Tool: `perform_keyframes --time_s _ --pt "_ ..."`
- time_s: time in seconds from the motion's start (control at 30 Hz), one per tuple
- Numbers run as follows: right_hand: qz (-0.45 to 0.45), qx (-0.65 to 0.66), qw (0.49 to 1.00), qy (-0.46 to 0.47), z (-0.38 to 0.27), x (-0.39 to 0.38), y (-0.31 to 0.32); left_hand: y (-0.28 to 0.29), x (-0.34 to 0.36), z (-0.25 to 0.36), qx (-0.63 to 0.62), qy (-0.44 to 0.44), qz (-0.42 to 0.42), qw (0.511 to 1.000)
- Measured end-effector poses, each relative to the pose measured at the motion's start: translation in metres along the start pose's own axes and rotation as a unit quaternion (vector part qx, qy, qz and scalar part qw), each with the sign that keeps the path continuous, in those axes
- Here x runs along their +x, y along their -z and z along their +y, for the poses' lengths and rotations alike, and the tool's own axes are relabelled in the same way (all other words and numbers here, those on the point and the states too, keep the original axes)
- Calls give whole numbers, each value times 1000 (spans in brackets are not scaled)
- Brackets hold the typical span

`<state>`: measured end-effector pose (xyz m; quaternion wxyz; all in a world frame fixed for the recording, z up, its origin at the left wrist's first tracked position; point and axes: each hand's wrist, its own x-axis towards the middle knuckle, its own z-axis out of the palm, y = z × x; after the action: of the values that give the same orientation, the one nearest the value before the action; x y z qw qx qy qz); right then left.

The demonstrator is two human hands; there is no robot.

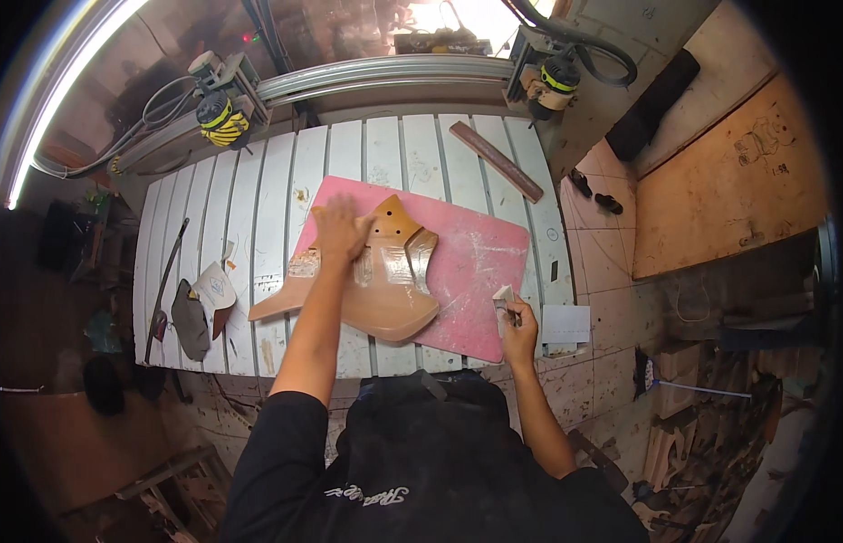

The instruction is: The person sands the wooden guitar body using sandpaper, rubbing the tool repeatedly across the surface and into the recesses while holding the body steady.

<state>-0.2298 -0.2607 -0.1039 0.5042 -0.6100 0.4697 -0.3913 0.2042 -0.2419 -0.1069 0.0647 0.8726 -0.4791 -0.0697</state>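
Observation:
A wooden electric guitar body (390, 303) lies on a pink mat (480, 253), its lower left part reaching past the mat onto the white slatted bench. Several dark holes show in its lighter top part. My left hand (343, 232) rests over the upper left of the body, fingers spread and slightly blurred; it hides some of the wood under it. Off to the right, my right hand (520, 331) is closed at the mat's edge. Between its fingers sticks up a small folded pale sheet (503, 294), perhaps sandpaper.
A cap (216, 291) and a dark cloth item (190, 321) lie at the bench's left. A brown wooden strip (497, 161) lies at the back right. Two spindle motors (222, 119) (553, 86) hang from a metal rail behind. A white paper (566, 324) sits at the right edge.

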Motion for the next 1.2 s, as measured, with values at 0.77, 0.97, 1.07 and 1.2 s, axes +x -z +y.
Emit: perform_keyframes --time_s 0.77,0.97,1.07,1.2 --pt "-108 -7 960 -257 -4 -10 -51 7 -130 -35 -132 130 67 980" --pt "-205 -278 920 186 -87 -60 -152 8 -127 -29 -135 120 48 982" --pt "-272 -308 882 230 -87 -75 -181 10 -129 -25 -136 115 54 982" --pt "-214 -344 876 260 -60 -29 -220 12 -130 -25 -133 111 48 984"
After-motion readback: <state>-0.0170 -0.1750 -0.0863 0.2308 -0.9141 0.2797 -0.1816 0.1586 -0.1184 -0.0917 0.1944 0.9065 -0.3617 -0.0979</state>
